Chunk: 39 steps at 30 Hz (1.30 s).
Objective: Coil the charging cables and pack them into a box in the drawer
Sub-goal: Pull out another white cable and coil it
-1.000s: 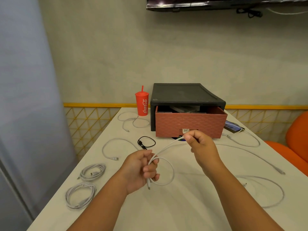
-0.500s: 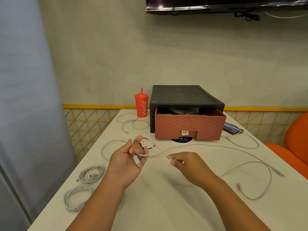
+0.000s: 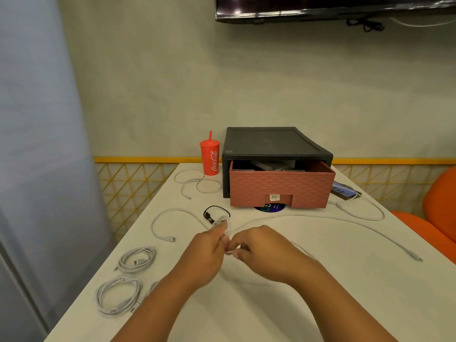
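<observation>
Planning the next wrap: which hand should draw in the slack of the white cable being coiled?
Right. The white cable trails off to that side of the right hand, while the left hand pinches the started loop.

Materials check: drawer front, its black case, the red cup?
The drawer front looks like moulded plastic, matt terracotta, with an embossed brick-like pattern. The black case is likely hard plastic: dull top with a raised rim. The red cup is probably plastic: slight sheen, printed white logo, red straw.

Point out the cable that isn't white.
The black cable, a small loop between the left hand and the drawer; all the others are white.
</observation>
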Each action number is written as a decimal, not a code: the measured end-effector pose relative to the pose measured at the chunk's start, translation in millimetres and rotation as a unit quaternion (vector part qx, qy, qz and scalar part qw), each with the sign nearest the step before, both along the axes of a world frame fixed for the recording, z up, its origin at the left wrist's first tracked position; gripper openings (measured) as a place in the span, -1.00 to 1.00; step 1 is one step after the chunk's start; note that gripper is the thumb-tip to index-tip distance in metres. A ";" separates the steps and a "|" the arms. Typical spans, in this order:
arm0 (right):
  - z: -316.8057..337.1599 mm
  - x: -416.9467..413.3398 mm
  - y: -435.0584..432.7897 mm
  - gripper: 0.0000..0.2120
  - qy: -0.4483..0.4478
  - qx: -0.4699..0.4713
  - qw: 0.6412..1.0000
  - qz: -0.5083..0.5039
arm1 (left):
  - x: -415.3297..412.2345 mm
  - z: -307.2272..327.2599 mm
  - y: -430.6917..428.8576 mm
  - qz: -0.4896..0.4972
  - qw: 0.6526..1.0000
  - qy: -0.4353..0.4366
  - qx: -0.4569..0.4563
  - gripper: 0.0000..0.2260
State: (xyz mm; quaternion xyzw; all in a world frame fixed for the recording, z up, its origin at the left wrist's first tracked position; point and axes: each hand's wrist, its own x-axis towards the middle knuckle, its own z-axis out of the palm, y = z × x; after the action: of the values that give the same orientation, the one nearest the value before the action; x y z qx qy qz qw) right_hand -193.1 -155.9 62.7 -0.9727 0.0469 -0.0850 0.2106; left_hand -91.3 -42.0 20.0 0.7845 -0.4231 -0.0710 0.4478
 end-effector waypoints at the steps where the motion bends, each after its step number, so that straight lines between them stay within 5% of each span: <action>1: 1.1 -0.3 -3.1 -0.83 -0.011 0.006 1.000 -0.010 | -0.9 -1.4 1.2 -0.025 0.999 0.021 0.007 -0.78; 9: 7.4 -1.0 -31.2 -0.90 -0.105 0.110 0.985 -0.077 | -6.6 14.7 5.4 -0.066 0.950 0.277 -0.130 -0.75; 14: -0.6 0.4 -53.8 -0.83 -0.226 0.204 0.942 -0.143 | 0.3 25.7 11.2 -0.062 0.785 0.515 -0.337 -0.81; 17: -12.3 1.9 -69.1 -0.85 -0.265 0.229 0.915 -0.200 | 12.8 26.6 16.6 -0.095 0.698 0.570 -0.423 -0.72; 21: -26.5 1.6 -82.8 -0.87 -0.256 0.274 0.892 -0.253 | 26.1 21.1 24.1 -0.112 0.650 0.587 -0.469 -0.59; 24: -36.1 3.5 -83.3 -0.83 -0.113 0.193 0.947 -0.230 | 26.6 21.9 23.8 -0.110 0.631 0.585 -0.498 -0.66; 27: -33.3 1.2 -71.5 -0.84 0.046 0.125 0.982 -0.136 | 28.2 29.0 21.3 -0.048 0.651 0.554 -0.517 -0.86; 31: -20.5 -2.7 -33.6 -0.83 0.169 0.100 0.980 0.025 | 33.3 35.2 16.4 0.019 0.705 0.476 -0.526 -0.73; 35: -9.3 -1.8 -1.9 -0.81 0.177 0.149 0.965 0.122 | 31.4 34.2 11.7 0.070 0.808 0.348 -0.470 -0.79; 39: -5.0 -0.8 7.9 -0.79 0.149 0.223 0.948 0.174 | 22.5 28.7 12.3 0.125 0.928 0.148 -0.319 -0.76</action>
State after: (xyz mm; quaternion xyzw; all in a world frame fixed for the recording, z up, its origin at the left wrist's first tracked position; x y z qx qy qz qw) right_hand -193.9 -148.0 57.6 -0.8957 -0.0743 0.1111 0.4242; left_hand -68.8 -29.7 48.7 0.6275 -0.2512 0.0086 0.7369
